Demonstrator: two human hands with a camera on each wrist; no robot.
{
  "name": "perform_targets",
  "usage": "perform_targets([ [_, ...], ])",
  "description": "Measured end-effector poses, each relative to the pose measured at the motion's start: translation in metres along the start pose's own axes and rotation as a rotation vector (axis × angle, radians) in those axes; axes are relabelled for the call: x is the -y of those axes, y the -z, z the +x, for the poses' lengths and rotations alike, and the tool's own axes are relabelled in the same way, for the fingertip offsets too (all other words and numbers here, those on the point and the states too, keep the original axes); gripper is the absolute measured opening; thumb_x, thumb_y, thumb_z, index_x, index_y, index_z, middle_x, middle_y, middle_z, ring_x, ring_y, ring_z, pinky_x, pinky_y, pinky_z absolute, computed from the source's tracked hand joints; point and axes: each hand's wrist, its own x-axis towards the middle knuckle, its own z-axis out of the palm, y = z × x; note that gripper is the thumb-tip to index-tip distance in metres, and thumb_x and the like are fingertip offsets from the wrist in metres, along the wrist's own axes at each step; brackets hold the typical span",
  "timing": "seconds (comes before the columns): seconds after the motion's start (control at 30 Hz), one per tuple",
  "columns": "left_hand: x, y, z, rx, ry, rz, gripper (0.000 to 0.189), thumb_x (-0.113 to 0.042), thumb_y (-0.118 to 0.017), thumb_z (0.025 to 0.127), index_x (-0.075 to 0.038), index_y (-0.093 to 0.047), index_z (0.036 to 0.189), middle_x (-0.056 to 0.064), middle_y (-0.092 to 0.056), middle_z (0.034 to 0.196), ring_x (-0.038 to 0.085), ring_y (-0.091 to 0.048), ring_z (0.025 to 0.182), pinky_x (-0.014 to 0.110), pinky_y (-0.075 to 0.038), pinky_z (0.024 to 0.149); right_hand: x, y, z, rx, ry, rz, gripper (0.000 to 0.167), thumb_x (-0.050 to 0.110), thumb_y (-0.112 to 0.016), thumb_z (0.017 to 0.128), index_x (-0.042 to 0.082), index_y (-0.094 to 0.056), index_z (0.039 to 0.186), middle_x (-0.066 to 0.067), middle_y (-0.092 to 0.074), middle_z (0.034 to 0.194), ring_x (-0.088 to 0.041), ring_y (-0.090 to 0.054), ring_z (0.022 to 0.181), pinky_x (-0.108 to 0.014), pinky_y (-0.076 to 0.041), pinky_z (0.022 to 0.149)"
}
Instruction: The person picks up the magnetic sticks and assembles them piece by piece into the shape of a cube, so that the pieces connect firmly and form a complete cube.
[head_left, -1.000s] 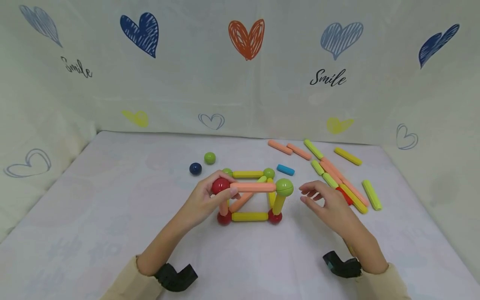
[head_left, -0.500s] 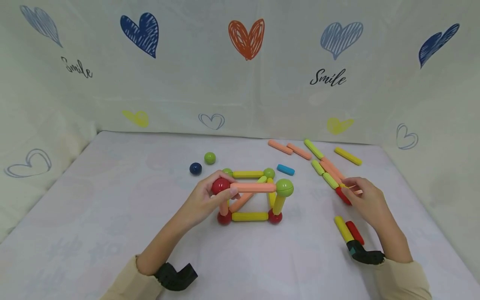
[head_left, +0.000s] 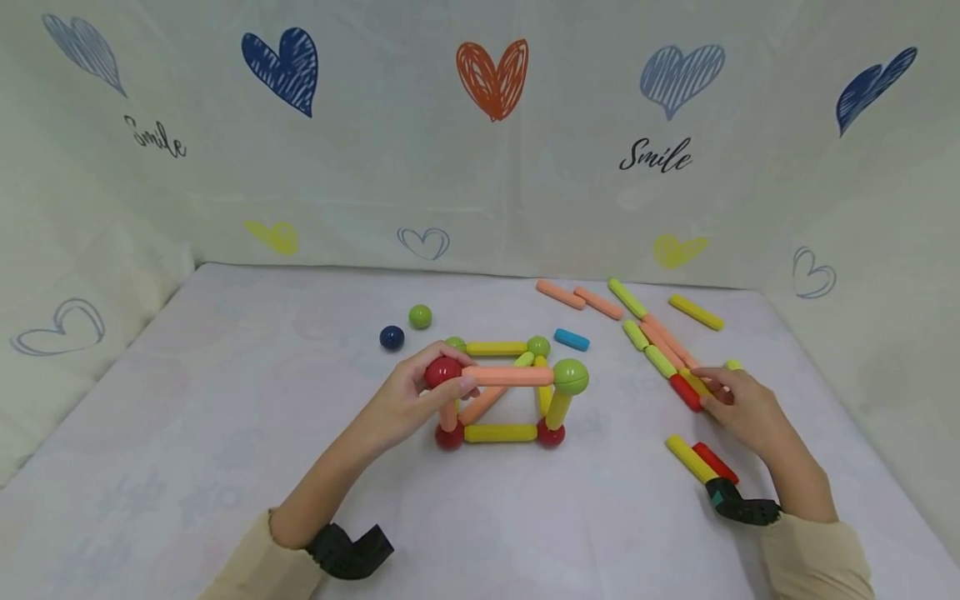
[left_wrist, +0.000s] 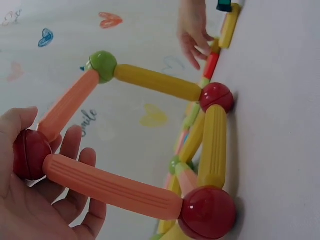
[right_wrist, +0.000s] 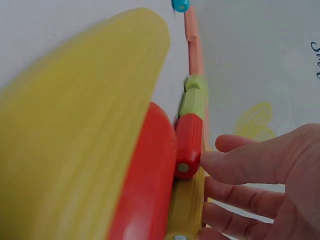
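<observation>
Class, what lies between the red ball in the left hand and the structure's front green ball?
A salmon rod links the red ball and the green ball, shown in the head view.

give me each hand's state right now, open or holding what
Left hand: holding the upper red ball.
Right hand: at a yellow stick, grip cannot be told.

head cam wide, wrist cams close, rolled sideways
head looks forward-down over the tabletop [head_left: 150, 417]; left wrist looks along the left hand [left_wrist: 32, 207] at the stick frame [left_wrist: 112, 185]; right wrist sits very near a yellow stick [right_wrist: 90, 140]. head and left wrist share the frame.
</observation>
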Motion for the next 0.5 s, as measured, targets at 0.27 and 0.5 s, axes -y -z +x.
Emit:
perform_targets([
  [0.27,-0.0015,0.0035,-0.001,0.016,-0.027,0.026,0.026,-0.021,-0.054,0.094,-0.007,-0.052,0.116,0.015,-0.064,0.106,0.023,-0.062,0.099,0.029,-0.051,0.086,0.002,0.0023,0.0006,0.074,0.005,-0.035,0.046,0.007,-0.059,0.087,-0.003,-0.045,0.13,-0.015,-0.048,0.089,-0.028,-0.044,0.083,-0.032,-0.041,0.065],
  [0.5,-0.0034,0.0054,-0.0015,0.022,-0.026,0.043,0.027,-0.023,-0.053,0.095,-0.008,-0.051,0.118,0.01,-0.064,0.104,0.029,-0.06,0.102,0.031,-0.049,0.089,0.0056,0.004,-0.0008,0.077,0.018,-0.048,0.045,0.004,-0.059,0.086,-0.004,-0.046,0.128,-0.011,-0.045,0.083,-0.024,-0.043,0.078,-0.029,-0.037,0.06],
])
